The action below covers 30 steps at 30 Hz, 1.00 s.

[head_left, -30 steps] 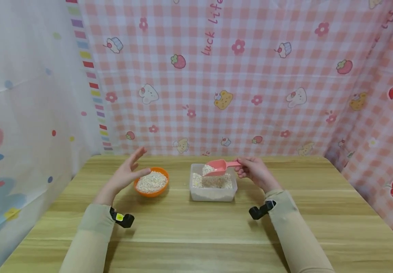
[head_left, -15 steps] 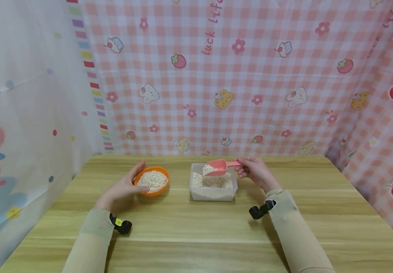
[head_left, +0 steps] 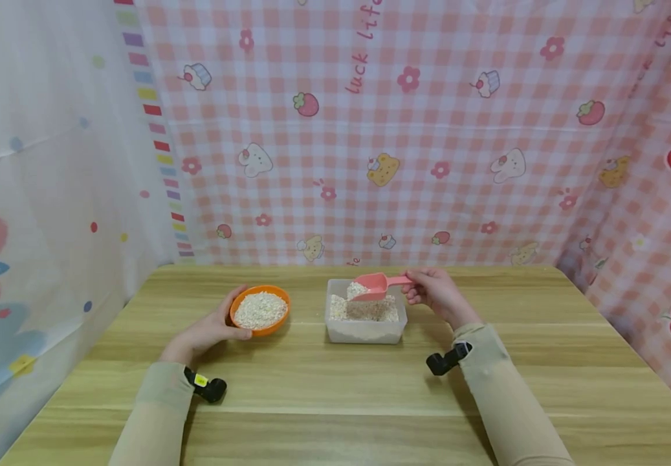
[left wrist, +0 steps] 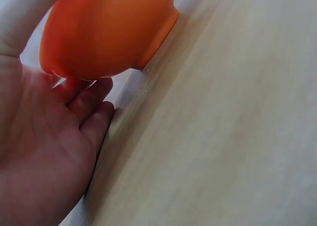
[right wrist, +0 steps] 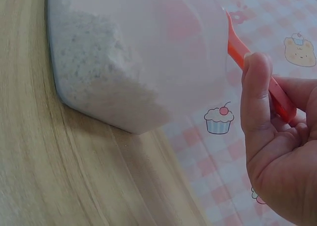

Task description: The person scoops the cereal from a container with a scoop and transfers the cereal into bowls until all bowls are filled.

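An orange bowl [head_left: 284, 320] full of pale flakes that look like oats [head_left: 261, 310] stands on the table. My left hand [head_left: 213, 329] holds its left side, thumb at the near side and fingers round the far side. In the left wrist view, the bowl [left wrist: 109, 32] has its foot on the wood beside the fingers [left wrist: 91, 99]. My right hand [head_left: 437, 294] pinches the handle of a pink scoop [head_left: 373, 285], which carries some flakes over a translucent plastic box [head_left: 365, 332]. In the right wrist view, the box wall [right wrist: 143, 42] hides the scoop's bowl.
The wooden table [head_left: 335, 401] ends at a pink checked cloth [head_left: 335, 162] hanging behind it. A white printed cloth [head_left: 50, 162] hangs at the left. More flakes [head_left: 338, 309] lie inside the box, to the right of the orange bowl.
My left hand has come down from above the bowl's left edge and taken hold of its side; the thumb moved from over the flakes to the outer wall. The right hand and scoop stay put.
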Each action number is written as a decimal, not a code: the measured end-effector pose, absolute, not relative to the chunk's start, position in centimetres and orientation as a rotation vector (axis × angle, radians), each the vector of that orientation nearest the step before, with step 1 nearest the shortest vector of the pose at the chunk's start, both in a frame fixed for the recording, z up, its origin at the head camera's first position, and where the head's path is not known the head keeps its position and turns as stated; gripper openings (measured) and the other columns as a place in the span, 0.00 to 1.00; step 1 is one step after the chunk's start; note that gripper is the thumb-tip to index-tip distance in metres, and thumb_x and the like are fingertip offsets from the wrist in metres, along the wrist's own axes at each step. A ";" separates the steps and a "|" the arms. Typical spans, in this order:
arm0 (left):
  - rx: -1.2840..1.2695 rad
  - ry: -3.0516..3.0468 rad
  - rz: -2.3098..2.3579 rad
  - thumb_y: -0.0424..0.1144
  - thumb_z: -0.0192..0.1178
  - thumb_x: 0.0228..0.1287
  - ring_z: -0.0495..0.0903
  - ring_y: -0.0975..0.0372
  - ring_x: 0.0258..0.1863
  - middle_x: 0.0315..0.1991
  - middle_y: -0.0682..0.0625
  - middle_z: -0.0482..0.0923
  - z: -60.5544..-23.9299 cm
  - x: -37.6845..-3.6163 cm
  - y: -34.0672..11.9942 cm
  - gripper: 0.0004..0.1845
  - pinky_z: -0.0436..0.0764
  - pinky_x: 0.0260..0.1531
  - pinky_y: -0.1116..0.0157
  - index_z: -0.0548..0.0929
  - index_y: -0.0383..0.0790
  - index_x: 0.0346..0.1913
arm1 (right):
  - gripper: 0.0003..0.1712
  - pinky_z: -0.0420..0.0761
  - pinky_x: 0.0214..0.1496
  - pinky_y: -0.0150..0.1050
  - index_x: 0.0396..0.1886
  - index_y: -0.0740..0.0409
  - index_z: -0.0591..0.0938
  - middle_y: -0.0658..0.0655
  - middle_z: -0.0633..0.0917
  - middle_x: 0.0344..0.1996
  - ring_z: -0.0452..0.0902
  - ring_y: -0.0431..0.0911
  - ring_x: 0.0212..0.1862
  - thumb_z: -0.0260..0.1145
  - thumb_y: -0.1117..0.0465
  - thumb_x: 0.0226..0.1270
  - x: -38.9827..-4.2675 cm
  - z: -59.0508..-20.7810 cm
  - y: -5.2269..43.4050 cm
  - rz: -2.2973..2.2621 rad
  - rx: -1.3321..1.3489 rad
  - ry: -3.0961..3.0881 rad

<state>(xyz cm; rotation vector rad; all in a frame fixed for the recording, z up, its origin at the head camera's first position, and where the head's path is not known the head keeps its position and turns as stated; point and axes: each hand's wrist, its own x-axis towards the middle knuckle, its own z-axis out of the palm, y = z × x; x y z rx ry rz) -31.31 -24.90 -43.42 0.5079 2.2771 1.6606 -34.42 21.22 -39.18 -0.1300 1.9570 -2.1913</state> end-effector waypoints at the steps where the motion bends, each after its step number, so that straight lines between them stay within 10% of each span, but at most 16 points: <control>1: 0.511 2.285 1.650 0.36 0.71 0.55 0.39 0.42 0.72 0.75 0.33 0.36 -43.4 -31.3 -24.9 0.59 0.39 0.67 0.40 0.36 0.46 0.78 | 0.23 0.81 0.27 0.31 0.60 0.81 0.68 0.53 0.83 0.21 0.78 0.38 0.21 0.51 0.63 0.77 -34.4 -39.2 21.1 -2.189 -0.132 1.960; 30: 0.491 2.298 1.646 0.36 0.71 0.56 0.43 0.43 0.72 0.74 0.33 0.41 -43.3 -31.2 -25.1 0.57 0.42 0.68 0.42 0.39 0.42 0.77 | 0.22 0.82 0.29 0.31 0.58 0.78 0.72 0.56 0.83 0.23 0.79 0.39 0.23 0.51 0.62 0.78 -36.0 -35.3 12.7 -2.135 -0.371 1.946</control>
